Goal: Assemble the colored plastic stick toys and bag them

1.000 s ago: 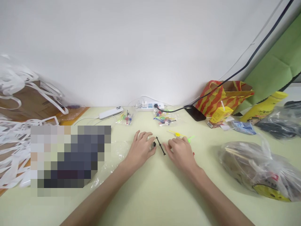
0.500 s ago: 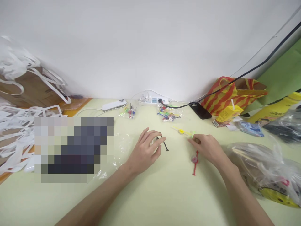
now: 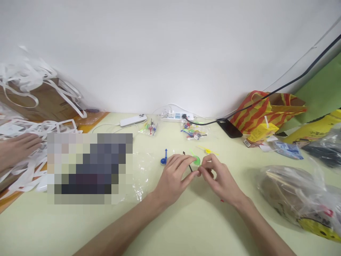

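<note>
The black stick piece (image 3: 189, 165) lies at mid-table between the two hands, thin, dark and slanted, its upper end showing above the left fingers; the left hand (image 3: 174, 177) pinches its lower end, thumb and forefinger narrowed onto it; the right hand (image 3: 217, 177) meets it fingertip to fingertip, fingers curled close, though whether they grip the stick or a separate small part cannot be told. Judged risk: the piece is slender and held only at the tips, so a slight twist between the hands could let it slip out or flick onto the table (image 3: 170, 227); it could also bend under uneven pressure. A green disc piece (image 3: 196, 160) sits just behind the fingers and could be knocked; a blue piece (image 3: 164, 159) lies just left of the left hand; a yellow piece (image 3: 208, 151) lies near, further back. Small bags of coloured parts (image 3: 193, 131) rest by the power strip (image 3: 174, 116); a clear plastic bag (image 3: 298, 193) bulks at right; another person's hand (image 3: 16, 149) rests on white strips at far left.
</note>
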Motion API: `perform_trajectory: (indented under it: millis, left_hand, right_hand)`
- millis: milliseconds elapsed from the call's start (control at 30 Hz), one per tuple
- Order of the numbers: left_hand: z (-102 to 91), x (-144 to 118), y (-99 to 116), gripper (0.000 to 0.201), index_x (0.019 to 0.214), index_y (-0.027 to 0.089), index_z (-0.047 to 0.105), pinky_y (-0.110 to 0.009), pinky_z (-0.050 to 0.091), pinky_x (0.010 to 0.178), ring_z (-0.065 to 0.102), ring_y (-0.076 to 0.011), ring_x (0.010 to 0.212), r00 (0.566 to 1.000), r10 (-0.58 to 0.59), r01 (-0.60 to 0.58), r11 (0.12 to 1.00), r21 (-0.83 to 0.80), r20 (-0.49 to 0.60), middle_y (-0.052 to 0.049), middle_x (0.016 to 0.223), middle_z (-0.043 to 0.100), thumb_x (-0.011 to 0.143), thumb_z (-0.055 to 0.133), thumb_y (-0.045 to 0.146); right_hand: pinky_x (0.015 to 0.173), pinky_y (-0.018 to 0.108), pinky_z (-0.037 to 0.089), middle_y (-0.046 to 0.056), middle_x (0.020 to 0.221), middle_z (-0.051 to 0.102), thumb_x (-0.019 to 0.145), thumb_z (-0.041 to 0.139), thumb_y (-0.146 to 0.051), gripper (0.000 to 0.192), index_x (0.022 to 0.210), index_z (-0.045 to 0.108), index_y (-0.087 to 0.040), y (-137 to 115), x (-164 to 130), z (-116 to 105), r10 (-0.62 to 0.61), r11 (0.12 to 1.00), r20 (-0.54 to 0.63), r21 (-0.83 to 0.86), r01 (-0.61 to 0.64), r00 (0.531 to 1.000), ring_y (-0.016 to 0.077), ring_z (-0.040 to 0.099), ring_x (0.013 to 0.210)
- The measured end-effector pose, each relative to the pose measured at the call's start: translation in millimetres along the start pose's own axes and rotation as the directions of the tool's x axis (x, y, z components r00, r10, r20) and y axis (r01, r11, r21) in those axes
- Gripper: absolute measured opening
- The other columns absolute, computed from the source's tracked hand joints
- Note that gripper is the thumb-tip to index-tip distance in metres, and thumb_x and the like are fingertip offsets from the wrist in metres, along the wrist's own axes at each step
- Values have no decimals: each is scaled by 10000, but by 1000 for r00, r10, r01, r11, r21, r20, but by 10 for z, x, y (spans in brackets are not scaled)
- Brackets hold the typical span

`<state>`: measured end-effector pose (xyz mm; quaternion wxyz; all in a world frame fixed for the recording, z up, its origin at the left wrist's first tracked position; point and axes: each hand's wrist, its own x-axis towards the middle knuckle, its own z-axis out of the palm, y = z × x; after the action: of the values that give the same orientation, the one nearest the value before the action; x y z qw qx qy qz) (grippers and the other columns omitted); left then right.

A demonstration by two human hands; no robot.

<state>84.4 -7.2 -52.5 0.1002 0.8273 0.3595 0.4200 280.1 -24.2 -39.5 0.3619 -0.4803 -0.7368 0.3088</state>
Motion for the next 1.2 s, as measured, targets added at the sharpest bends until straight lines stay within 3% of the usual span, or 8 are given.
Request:
perform_trajectory:
  millis: [100, 233, 367, 467, 767, 900, 1200]
  left_hand:
    - [0, 4, -4, 239, 1170, 235, 607, -381, 509, 947, 670, -190, 1014, 998, -32, 31, 999, -21, -52, -33, 1095, 726, 942, 666, 271]
    - [3, -2, -14, 272, 1187, 234, 593, -385, 526, 901, 688, -200, 954, 994, -67, 63, 997, -44, -83, -37, 1050, 738, 926, 672, 239]
    - [23, -17, -4, 208, 1118, 238, 636, -307, 562, 851, 702, -159, 933, 993, -104, 98, 990, -100, -59, -13, 1040, 744, 923, 647, 165]
    - [38, -26, -8, 217, 1132, 228, 640, -273, 582, 836, 714, -143, 917, 992, -115, 107, 986, -131, -55, -10, 1041, 752, 926, 641, 162]
    - [-62, 60, -115, 315, 1257, 236, 650, -287, 599, 851, 735, -160, 932, 995, 26, -12, 989, -148, 96, -40, 1097, 764, 953, 606, 169]
    - [-141, 134, -133, 403, 1351, 253, 604, -261, 580, 765, 718, -147, 845, 983, 53, -38, 995, -91, 175, -30, 1016, 760, 954, 598, 178]
    - [-328, 345, -147, 453, 1414, 278, 550, -213, 510, 683, 637, -113, 710, 952, 179, -203, 977, 73, 250, 2, 849, 693, 971, 556, 182]
  right_hand:
    - [527, 239, 357, -53, 675, 589, 963, 454, -229, 78, 951, 381, -253, 22, -41, 163, -68, 989, -55, -138, 60, 996, 135, 484, 541]
    - [569, 243, 361, -44, 677, 556, 960, 429, -172, 88, 927, 384, -240, 35, -67, 256, -238, 904, -93, -384, 186, 967, 131, 488, 541]
    - [533, 238, 296, -53, 618, 527, 986, 429, -189, 48, 953, 442, -221, 8, -59, 289, -243, 856, -136, -495, 147, 961, 134, 488, 518]
    - [526, 250, 248, -48, 585, 522, 996, 412, -186, 125, 919, 507, -214, 0, -46, 296, -240, 818, -129, -561, 129, 962, 134, 461, 498]
    - [578, 275, 258, -17, 563, 523, 982, 400, -167, 260, 778, 558, -201, 43, -17, 174, -249, 772, -25, -609, 183, 968, 145, 414, 503]
    - [584, 281, 249, -13, 569, 545, 990, 386, -172, 274, 784, 565, -201, 35, 4, 156, -211, 760, -22, -632, 150, 977, 147, 417, 499]
    - [601, 257, 286, -7, 612, 576, 1011, 377, -212, 277, 832, 589, -211, -17, 43, 96, -169, 861, -63, -494, 117, 984, 155, 458, 538]
